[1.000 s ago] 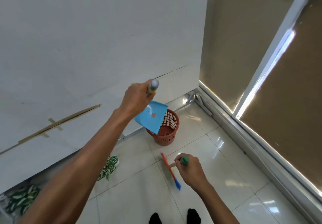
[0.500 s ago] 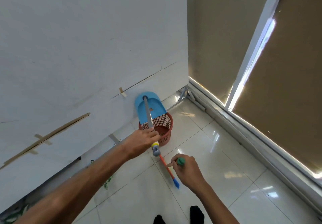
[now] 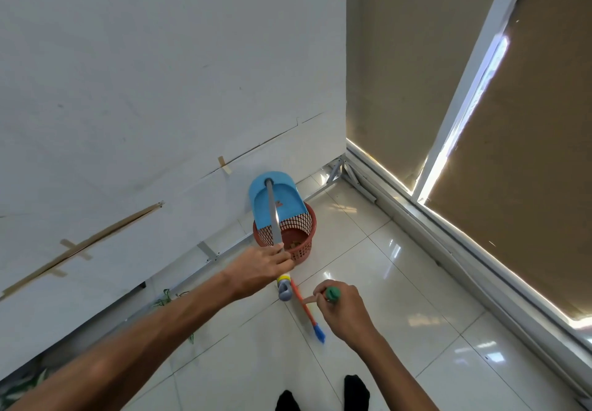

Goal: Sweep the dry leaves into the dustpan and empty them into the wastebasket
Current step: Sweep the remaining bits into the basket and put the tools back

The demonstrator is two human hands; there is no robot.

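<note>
From the head view, I see my left hand [image 3: 261, 266] closed around the grey handle [image 3: 273, 215] of the blue dustpan [image 3: 272, 199], gripping it near its lower end, just above the yellow band and grey cap [image 3: 284, 289] that stick out below my fist. The handle runs up and away from the grip to the pan, which is tipped over the far left rim of the red mesh wastebasket [image 3: 293, 234], its open edge pointing down into the basket. One small brownish scrap [image 3: 279, 203] clings to the pan's inner face. Inside the basket, near the bottom, I can make out a few dry leaves [image 3: 293, 244].

My right hand [image 3: 341, 309] is nearer to me and to the right, wrapped tight around the top of the broom, with the green cap [image 3: 332, 293] poking out above my fingers. The orange broom shaft [image 3: 302, 303] slants down to the blue bristles [image 3: 319, 334], which sit on the white tiled floor [image 3: 400, 330], left of that hand. The basket stands on the floor against the white wall [image 3: 144, 90], beyond both hands. Some green leaves [image 3: 165, 298] show at the wall's foot on the left. Brown blinds [image 3: 528, 154] cover the windows on the right. My dark socks [image 3: 355, 391] show at the near edge.
</note>
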